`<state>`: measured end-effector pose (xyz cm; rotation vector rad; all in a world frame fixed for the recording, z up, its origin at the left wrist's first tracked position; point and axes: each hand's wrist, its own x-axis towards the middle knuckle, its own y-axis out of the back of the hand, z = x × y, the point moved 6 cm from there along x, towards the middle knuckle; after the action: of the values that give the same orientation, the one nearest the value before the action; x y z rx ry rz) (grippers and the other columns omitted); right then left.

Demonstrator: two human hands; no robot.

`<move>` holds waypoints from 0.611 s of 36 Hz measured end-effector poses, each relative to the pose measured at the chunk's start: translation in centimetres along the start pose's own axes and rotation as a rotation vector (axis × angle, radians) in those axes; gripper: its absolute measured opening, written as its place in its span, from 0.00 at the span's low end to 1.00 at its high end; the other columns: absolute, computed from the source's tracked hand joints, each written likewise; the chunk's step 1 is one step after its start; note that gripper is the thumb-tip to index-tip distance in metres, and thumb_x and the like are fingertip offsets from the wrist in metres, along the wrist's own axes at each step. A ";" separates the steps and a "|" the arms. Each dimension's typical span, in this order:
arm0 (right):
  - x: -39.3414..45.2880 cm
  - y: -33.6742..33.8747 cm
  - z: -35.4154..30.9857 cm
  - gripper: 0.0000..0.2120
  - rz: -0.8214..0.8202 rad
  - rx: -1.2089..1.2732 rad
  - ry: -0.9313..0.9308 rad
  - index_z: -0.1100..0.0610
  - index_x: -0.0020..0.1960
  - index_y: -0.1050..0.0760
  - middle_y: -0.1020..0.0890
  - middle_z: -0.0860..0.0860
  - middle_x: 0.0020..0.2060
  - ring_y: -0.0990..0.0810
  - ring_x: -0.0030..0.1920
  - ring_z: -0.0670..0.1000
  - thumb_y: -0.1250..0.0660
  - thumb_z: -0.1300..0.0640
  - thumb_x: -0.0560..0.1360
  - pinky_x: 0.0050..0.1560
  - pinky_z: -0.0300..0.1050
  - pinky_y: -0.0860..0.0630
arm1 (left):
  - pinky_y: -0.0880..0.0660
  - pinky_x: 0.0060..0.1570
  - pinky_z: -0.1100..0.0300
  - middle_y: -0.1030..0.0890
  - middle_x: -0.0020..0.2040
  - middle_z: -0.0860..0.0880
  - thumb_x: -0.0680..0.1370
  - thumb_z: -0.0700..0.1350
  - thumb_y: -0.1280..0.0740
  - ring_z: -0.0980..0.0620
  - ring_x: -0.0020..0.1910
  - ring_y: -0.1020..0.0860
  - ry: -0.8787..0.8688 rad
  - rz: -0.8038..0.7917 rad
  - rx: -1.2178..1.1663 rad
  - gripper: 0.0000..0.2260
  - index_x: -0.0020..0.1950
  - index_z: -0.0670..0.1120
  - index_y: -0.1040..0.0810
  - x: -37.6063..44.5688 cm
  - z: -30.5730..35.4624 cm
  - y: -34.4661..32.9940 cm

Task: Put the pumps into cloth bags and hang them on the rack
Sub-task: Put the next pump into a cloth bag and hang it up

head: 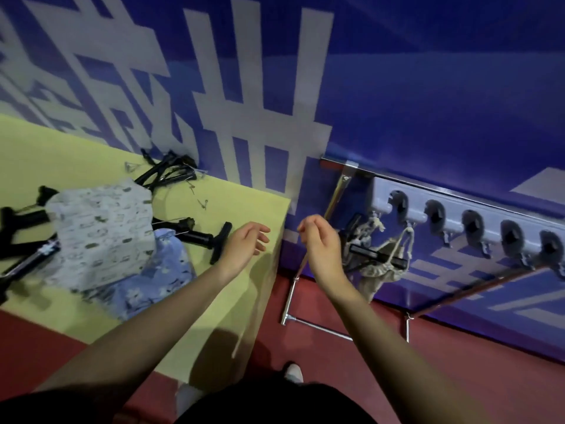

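A beige cloth bag (379, 270) with a black pump (377, 256) sticking out hangs by its cord from a hook of the grey rack (452, 209) on the blue wall. My right hand (321, 243) hovers just left of it, fingers loosely curled, holding nothing. My left hand (244, 246) floats over the right end of the yellow table (250, 203), fingers relaxed and empty. A black pump with a T-handle (208, 238) lies just left of it. A pale patterned cloth bag (101, 228) and a blue flowered one (159, 270) lie on the table.
More black pumps lie at the table's left edge (21, 237) and in a tangle by the wall (168, 172). The rack stands on a metal frame (293, 286) over red floor, with several free hooks (470, 228) to the right.
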<state>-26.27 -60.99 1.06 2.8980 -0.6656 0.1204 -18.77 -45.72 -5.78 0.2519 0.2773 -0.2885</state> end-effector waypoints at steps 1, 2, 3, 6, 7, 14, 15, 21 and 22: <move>0.1 -1.8 0.2 0.11 -0.015 -0.009 -0.018 0.49 0.35 0.28 0.30 0.46 0.28 0.32 0.32 0.46 0.43 0.50 0.75 0.37 0.47 0.35 | 0.31 0.33 0.62 0.23 0.38 0.48 0.82 0.38 0.47 0.53 0.32 0.26 -0.004 0.019 -0.014 0.14 0.48 0.43 0.22 0.1 -0.2 2.2; 0.2 -3.4 0.5 0.11 -0.026 -0.015 -0.033 0.49 0.35 0.28 0.30 0.45 0.27 0.32 0.31 0.45 0.43 0.51 0.75 0.36 0.47 0.36 | 0.31 0.33 0.62 0.23 0.37 0.47 0.82 0.38 0.47 0.52 0.32 0.26 -0.005 0.035 -0.021 0.14 0.47 0.44 0.23 0.3 -0.5 4.3; 0.2 -5.3 0.7 0.11 -0.044 -0.024 -0.049 0.49 0.34 0.28 0.30 0.44 0.26 0.32 0.30 0.44 0.43 0.53 0.74 0.36 0.46 0.36 | 0.32 0.33 0.62 0.23 0.37 0.47 0.83 0.37 0.47 0.52 0.32 0.27 0.000 0.056 -0.025 0.15 0.45 0.44 0.23 0.5 -0.9 6.8; 0.0 -10.7 2.0 0.11 -0.119 -0.076 -0.126 0.52 0.35 0.27 0.29 0.43 0.25 0.32 0.29 0.41 0.43 0.57 0.75 0.34 0.43 0.35 | 0.30 0.33 0.64 0.23 0.38 0.47 0.84 0.39 0.46 0.52 0.33 0.26 0.011 0.099 0.040 0.14 0.45 0.45 0.23 0.2 -2.4 14.2; -0.2 -12.8 2.5 0.12 -0.144 -0.095 -0.166 0.53 0.35 0.26 0.28 0.44 0.26 0.31 0.29 0.41 0.43 0.57 0.75 0.34 0.42 0.35 | 0.29 0.34 0.65 0.23 0.40 0.46 0.84 0.40 0.46 0.52 0.35 0.26 0.018 0.096 0.074 0.13 0.47 0.45 0.23 0.0 -3.3 16.7; -1.0 -27.2 6.7 0.10 -0.446 -0.327 -0.395 0.56 0.47 0.28 0.26 0.51 0.35 0.28 0.35 0.52 0.42 0.50 0.81 0.40 0.47 0.32 | 0.27 0.49 0.55 0.25 0.57 0.45 0.82 0.51 0.40 0.45 0.53 0.24 0.244 0.134 0.394 0.15 0.64 0.44 0.27 0.0 -10.1 32.1; -1.2 -28.9 6.6 0.10 -0.487 -0.359 -0.415 0.54 0.47 0.30 0.27 0.52 0.34 0.29 0.34 0.53 0.42 0.50 0.82 0.39 0.48 0.33 | 0.25 0.50 0.53 0.25 0.63 0.44 0.81 0.52 0.37 0.43 0.57 0.24 0.302 0.194 0.352 0.19 0.68 0.43 0.29 0.1 -11.2 34.2; -2.5 -36.5 8.0 0.13 -0.512 -0.386 -0.633 0.59 0.41 0.31 0.30 0.53 0.30 0.29 0.32 0.53 0.38 0.53 0.81 0.38 0.44 0.26 | 0.32 0.44 0.55 0.27 0.47 0.41 0.79 0.48 0.35 0.43 0.44 0.26 0.484 0.231 0.318 0.10 0.49 0.43 0.31 0.9 -15.9 40.6; -2.8 -37.4 8.4 0.10 -0.508 -0.359 -0.660 0.61 0.45 0.27 0.27 0.54 0.32 0.27 0.32 0.52 0.37 0.54 0.80 0.34 0.39 0.26 | 0.33 0.43 0.54 0.28 0.44 0.41 0.79 0.48 0.35 0.42 0.43 0.26 0.495 0.223 0.300 0.10 0.47 0.43 0.32 0.9 -16.0 40.7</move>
<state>-11.97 -28.17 -12.82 2.6133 0.0120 -0.9381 -8.96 -3.66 -12.69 0.6485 0.6914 -0.0397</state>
